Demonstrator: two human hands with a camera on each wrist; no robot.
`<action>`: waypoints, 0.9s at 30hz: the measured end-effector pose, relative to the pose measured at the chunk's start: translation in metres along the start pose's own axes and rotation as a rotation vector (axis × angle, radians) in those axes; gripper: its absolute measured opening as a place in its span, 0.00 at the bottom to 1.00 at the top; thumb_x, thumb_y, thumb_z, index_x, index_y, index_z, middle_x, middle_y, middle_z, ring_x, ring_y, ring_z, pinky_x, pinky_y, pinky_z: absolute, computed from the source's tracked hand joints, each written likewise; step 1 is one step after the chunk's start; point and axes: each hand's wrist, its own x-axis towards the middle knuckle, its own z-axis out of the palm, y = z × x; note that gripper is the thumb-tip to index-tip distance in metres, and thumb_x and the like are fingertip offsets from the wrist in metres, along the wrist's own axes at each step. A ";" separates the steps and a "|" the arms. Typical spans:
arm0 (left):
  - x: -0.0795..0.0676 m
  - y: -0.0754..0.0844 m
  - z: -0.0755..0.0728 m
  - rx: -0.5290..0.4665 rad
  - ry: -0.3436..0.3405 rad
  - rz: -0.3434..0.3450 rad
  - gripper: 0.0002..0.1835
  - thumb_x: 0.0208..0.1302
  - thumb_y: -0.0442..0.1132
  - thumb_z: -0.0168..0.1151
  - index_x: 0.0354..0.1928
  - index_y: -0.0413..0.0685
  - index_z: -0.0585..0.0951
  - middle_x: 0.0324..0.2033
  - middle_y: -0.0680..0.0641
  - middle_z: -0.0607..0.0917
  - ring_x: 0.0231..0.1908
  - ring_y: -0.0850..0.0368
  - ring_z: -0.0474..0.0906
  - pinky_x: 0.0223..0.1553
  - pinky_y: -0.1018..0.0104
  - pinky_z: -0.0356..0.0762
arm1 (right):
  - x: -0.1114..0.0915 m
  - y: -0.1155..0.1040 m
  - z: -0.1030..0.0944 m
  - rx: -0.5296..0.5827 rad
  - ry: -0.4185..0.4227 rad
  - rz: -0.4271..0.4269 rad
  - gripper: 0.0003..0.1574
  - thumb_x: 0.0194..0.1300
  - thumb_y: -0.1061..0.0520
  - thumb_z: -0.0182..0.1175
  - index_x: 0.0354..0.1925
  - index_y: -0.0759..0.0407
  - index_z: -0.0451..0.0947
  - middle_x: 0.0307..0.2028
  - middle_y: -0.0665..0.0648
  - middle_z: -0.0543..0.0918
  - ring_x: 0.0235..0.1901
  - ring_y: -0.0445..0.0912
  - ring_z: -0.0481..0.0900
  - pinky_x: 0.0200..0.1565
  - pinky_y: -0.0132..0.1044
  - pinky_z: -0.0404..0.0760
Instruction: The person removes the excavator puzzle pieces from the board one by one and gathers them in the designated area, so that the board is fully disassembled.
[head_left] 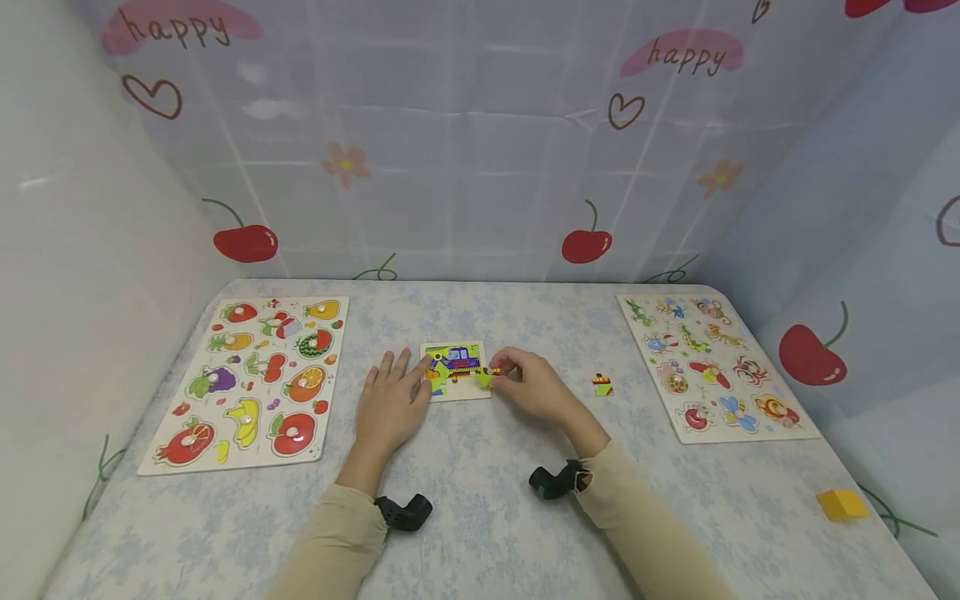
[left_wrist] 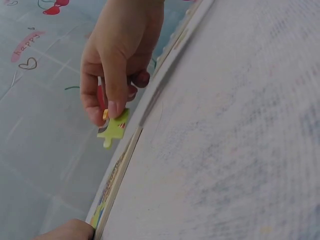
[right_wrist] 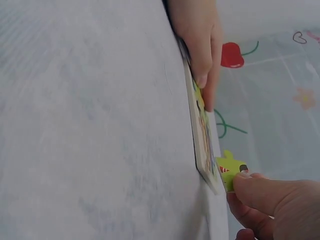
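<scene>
A small jigsaw board [head_left: 467, 397] with a blue and purple digger picture lies on the table. My left hand [head_left: 392, 400] rests at its left edge, fingers straight and spread, with thumb and forefinger over the border. Between thumb and fingertips my right hand [head_left: 532, 383] pinches a yellow-green jigsaw piece [left_wrist: 115, 129]. In the head view this piece overlaps the board's right side; in the right wrist view it shows just above and beyond the board's end. Another jigsaw piece [head_left: 602, 384], orange and green, lies on the table to the right of my right hand.
At the left lies a large fruit peg board [head_left: 232, 389]. An animal and insect peg board [head_left: 712, 367] lies at the right. A yellow block [head_left: 842, 505] sits near the right table edge. A printed curtain [head_left: 450, 167] hangs behind the table.
</scene>
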 end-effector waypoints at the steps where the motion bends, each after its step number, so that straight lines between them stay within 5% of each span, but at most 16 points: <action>1: 0.000 0.000 0.000 0.000 -0.001 0.000 0.27 0.76 0.57 0.40 0.74 0.66 0.65 0.78 0.48 0.56 0.79 0.44 0.42 0.78 0.43 0.38 | -0.002 0.003 -0.003 -0.006 0.004 0.001 0.08 0.67 0.55 0.64 0.45 0.49 0.79 0.39 0.50 0.83 0.30 0.44 0.73 0.35 0.36 0.73; 15: 0.000 -0.001 0.000 0.005 -0.002 0.001 0.27 0.76 0.57 0.40 0.74 0.67 0.65 0.78 0.49 0.57 0.79 0.44 0.43 0.78 0.43 0.39 | -0.028 0.046 -0.053 -0.076 0.078 0.058 0.07 0.68 0.55 0.64 0.44 0.52 0.79 0.40 0.54 0.83 0.31 0.46 0.72 0.36 0.38 0.72; 27: -0.001 0.000 0.000 -0.006 0.001 -0.001 0.27 0.76 0.57 0.40 0.74 0.68 0.65 0.78 0.49 0.56 0.79 0.44 0.42 0.78 0.43 0.38 | -0.032 0.063 -0.063 -0.118 0.091 0.045 0.07 0.67 0.57 0.64 0.44 0.53 0.80 0.39 0.54 0.84 0.34 0.45 0.75 0.37 0.37 0.72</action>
